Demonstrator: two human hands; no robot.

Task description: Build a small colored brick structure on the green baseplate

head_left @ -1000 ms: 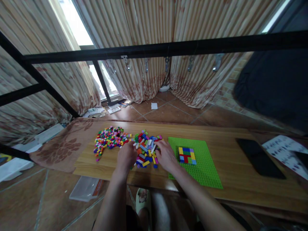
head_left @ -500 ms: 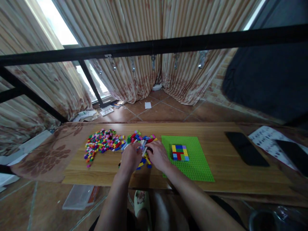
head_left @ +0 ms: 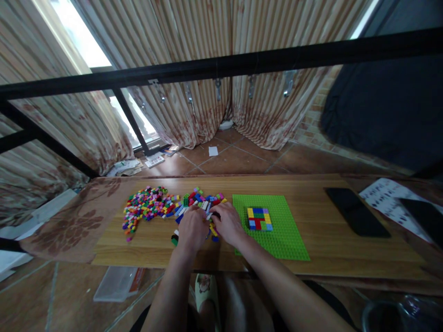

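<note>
My left hand (head_left: 193,227) is over the middle heap of toy bricks, its fingers curled in and their tips hidden behind the hand. Right beside it, my right hand (head_left: 227,222) has its fingers pinched on a small whitish toy brick (head_left: 209,215). Mixed bricks (head_left: 198,197) in red, blue, green, white and yellow lie around both hands. To the right is a flat green baseplate (head_left: 273,203). On it stands a square block of joined bricks (head_left: 259,218) in yellow, blue, green, red and light blue.
A larger spread of small coloured bricks (head_left: 141,207) covers the left part of the wooden table (head_left: 311,216). A black phone-like slab (head_left: 356,212) and a printed sheet (head_left: 387,193) lie at the right. A black rail (head_left: 221,64) crosses beyond the table; a clear plastic box (head_left: 114,283) is below.
My left hand has shifted slightly right, closer to my right hand, uncovering a dark green brick at its left. The whitish brick is now more hidden between the hands.
</note>
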